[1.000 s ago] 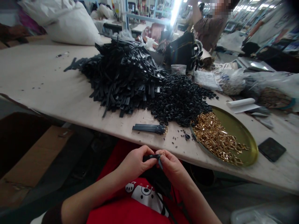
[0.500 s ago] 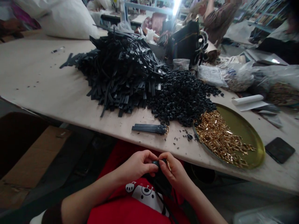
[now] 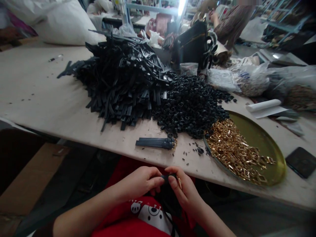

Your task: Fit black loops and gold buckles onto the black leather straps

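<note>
Above my lap, in front of the table edge, both hands are closed on a black strap [image 3: 166, 178]. My left hand [image 3: 144, 182] pinches it between thumb and fingers. My right hand [image 3: 185, 189] grips it close by, with a bit of a gold buckle [image 3: 179, 183] showing between its fingers. The fingers hide most of the strap. Just beyond them, a small stack of black straps with gold buckles [image 3: 155, 143] lies on the table. Behind it are a large heap of black strips [image 3: 123, 89] and a pile of small black loops [image 3: 192, 103].
A round gold-coloured tray [image 3: 271, 148] at the right holds many gold buckles [image 3: 232, 151]. Beside it lies a dark phone [image 3: 301, 162]. A black bag [image 3: 190, 44], plastic bags [image 3: 222, 79] and a white sack [image 3: 66, 24] stand farther back. Another person [image 3: 232, 26] is in the background.
My view has shifted slightly, so the table things sit a little lower. My fingertips have shifted on the strap, and more of its black end shows between them.
</note>
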Tool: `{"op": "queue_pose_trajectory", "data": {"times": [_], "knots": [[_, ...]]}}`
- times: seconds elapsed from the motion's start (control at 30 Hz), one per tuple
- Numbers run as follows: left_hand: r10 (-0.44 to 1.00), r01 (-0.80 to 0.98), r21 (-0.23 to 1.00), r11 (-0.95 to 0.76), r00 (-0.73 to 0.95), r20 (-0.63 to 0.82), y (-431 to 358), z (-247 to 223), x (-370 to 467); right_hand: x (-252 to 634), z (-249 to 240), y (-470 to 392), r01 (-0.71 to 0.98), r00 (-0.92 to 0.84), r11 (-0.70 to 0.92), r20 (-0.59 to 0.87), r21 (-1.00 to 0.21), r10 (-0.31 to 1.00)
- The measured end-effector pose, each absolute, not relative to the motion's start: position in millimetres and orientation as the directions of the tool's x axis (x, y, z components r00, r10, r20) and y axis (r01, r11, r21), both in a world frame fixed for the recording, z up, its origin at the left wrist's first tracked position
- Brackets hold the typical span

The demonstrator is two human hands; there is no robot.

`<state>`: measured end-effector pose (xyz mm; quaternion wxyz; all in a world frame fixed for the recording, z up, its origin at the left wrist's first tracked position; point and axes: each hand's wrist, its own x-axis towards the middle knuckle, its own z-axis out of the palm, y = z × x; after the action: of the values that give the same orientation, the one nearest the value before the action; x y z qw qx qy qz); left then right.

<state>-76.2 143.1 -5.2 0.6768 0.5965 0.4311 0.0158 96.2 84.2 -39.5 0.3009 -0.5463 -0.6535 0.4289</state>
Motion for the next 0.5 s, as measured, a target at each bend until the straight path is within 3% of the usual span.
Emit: {"op": "queue_pose_trajectory", "data": {"times": [0.17, 0.5], "knots": [[0.525, 0.543, 0.824, 0.158, 0.661, -0.536, 153.3, 5.1, -74.3, 96.1, -40.9, 90.3, 0.475, -0.248, 0.132, 0.012, -0.87, 0.969], [0.522, 0.563, 0.825, -0.04, 0.716, -0.464, 160.3, 10.1, -70.7, 93.0, -45.2, 90.7, 0.423, -0.117, 0.141, 0.1, -0.895, 0.988]]}}
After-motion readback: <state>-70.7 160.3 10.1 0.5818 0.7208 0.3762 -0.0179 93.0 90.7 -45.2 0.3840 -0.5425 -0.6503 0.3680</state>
